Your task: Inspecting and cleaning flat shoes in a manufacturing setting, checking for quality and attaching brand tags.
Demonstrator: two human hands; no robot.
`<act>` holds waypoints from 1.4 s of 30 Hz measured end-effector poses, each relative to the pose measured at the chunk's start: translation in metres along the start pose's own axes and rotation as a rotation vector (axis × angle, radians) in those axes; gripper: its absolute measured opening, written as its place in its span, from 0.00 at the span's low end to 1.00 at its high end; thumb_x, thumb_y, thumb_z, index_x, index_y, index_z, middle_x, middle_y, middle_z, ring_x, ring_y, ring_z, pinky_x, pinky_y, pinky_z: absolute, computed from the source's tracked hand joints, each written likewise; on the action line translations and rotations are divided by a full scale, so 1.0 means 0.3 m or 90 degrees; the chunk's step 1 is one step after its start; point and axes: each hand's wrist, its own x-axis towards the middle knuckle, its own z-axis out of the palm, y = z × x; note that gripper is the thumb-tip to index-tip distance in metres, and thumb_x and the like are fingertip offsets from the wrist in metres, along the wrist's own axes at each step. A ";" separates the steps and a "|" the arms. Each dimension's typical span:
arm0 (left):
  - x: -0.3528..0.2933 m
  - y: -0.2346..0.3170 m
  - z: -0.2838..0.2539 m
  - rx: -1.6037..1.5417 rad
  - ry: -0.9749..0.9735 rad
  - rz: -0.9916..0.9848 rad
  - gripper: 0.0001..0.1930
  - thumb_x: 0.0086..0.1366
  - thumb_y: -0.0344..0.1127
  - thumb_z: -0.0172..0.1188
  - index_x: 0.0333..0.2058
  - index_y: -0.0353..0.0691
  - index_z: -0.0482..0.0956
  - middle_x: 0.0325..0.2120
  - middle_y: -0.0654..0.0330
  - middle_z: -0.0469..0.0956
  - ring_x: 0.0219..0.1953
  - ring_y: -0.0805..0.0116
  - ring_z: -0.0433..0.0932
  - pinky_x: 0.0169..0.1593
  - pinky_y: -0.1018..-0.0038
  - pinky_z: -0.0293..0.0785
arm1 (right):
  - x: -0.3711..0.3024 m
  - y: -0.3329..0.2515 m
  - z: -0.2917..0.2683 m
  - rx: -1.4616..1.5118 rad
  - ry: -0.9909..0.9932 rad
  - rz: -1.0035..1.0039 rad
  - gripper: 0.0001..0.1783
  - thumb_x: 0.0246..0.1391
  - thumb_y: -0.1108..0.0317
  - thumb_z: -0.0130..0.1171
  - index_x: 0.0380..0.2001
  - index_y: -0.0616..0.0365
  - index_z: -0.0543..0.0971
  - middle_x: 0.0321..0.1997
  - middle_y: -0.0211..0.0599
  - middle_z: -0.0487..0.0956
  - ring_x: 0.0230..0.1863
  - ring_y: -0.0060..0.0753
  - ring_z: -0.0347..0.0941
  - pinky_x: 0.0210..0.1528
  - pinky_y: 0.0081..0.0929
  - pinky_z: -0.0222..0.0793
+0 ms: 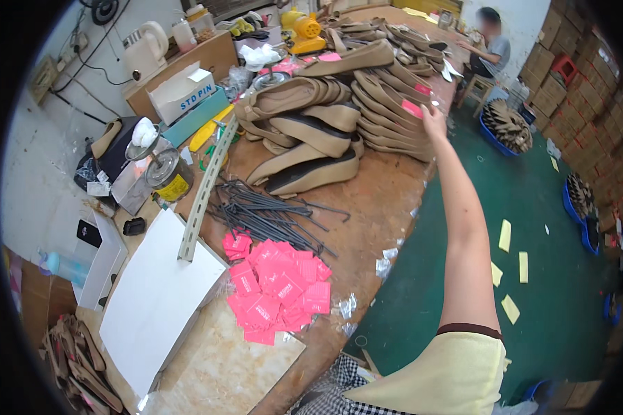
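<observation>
Near edge of the bench (367, 207): white board (156, 290) on a marble slab (235, 366), heap of pink tags (277, 290) just beyond it. Mid-bench: bundle of dark metal rods (270, 214) beside a perforated metal strip (204, 187). Right arm stretched far along the right edge; right hand (432, 121) fingers loosely spread, touching the stack of tan shoe uppers (387, 104) next to a pink tag (412, 108) on it, grip itself unclear. Left hand not visible. Far end: another person seated, yellow tool (304, 31) among more uppers.
</observation>
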 end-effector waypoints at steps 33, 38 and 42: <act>-0.649 -0.395 0.463 -0.263 0.122 -0.296 0.22 0.66 0.47 0.55 0.54 0.43 0.76 0.50 0.41 0.76 0.55 0.47 0.73 0.58 0.60 0.68 | -0.911 -0.259 -0.238 -0.287 -0.327 -0.557 0.35 0.42 0.75 0.63 0.58 0.47 0.72 0.67 0.51 0.64 0.66 0.57 0.59 0.66 0.47 0.59; -0.622 -0.365 0.409 -0.227 0.316 -0.109 0.21 0.66 0.44 0.55 0.51 0.35 0.77 0.49 0.41 0.77 0.53 0.44 0.74 0.55 0.60 0.70 | -0.662 -0.279 -0.117 -0.343 -0.553 -0.458 0.18 0.51 0.65 0.57 0.46 0.45 0.82 0.46 0.53 0.80 0.48 0.54 0.76 0.50 0.44 0.72; -0.535 -0.356 0.423 -0.242 0.377 0.045 0.18 0.60 0.36 0.59 0.49 0.37 0.79 0.45 0.53 0.81 0.49 0.60 0.79 0.51 0.66 0.73 | -0.655 -0.398 -0.201 -0.194 -0.433 -0.454 0.20 0.50 0.72 0.53 0.46 0.45 0.82 0.46 0.51 0.80 0.48 0.54 0.75 0.51 0.44 0.71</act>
